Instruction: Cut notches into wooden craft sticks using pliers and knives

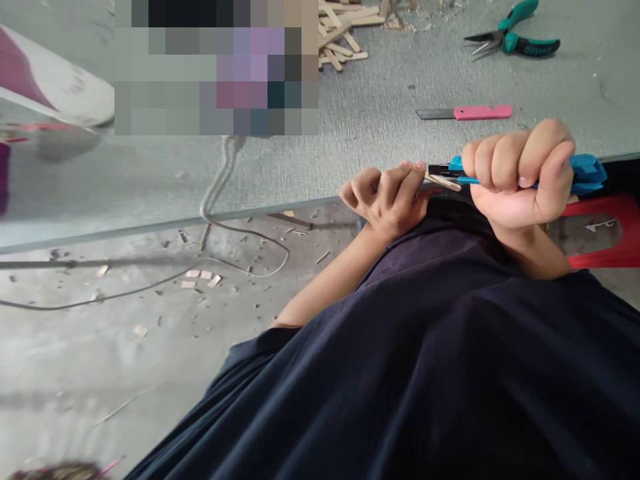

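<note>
My left hand (390,197) is closed, pinching a short wooden craft stick (446,183) near the table's front edge. The stick points rightward out of my fingertips. My right hand (525,170) is wrapped tightly round a blue and black hand tool (591,175). Its narrow dark head points left and lies right by the stick; whether it grips the stick I cannot tell. My fist hides the tool's middle. Just beyond the hands, a pink-handled craft knife (483,113) lies flat on the table (370,127), blade to the left.
Green-handled needle-nose pliers (515,37) lie open at the back right. Loose craft sticks (345,33) are piled at the back. A grey cable (220,180) drops over the table edge to the floor (165,373), which carries wood scraps. A red stool (600,233) stands at right.
</note>
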Demonstrator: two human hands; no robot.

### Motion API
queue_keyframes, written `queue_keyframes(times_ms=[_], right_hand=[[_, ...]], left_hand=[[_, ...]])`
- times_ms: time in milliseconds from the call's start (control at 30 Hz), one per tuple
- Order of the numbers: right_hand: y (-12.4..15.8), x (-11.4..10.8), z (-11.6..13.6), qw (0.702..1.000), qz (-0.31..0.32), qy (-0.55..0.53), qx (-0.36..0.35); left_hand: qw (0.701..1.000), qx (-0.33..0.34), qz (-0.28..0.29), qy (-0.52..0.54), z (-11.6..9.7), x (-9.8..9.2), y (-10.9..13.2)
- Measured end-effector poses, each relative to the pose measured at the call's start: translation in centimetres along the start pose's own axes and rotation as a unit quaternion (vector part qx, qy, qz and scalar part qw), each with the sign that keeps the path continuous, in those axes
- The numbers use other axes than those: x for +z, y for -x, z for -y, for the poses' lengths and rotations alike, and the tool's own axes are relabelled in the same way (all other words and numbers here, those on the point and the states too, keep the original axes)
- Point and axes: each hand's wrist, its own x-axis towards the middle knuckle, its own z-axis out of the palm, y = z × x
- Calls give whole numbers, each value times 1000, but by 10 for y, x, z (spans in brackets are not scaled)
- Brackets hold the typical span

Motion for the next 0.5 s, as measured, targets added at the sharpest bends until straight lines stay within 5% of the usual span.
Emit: queue_keyframes(times_ms=[500], right_hand=[[0,3,6,999,-18,-21,26]], left_hand=[[999,-11,48,7,2,1,0]])
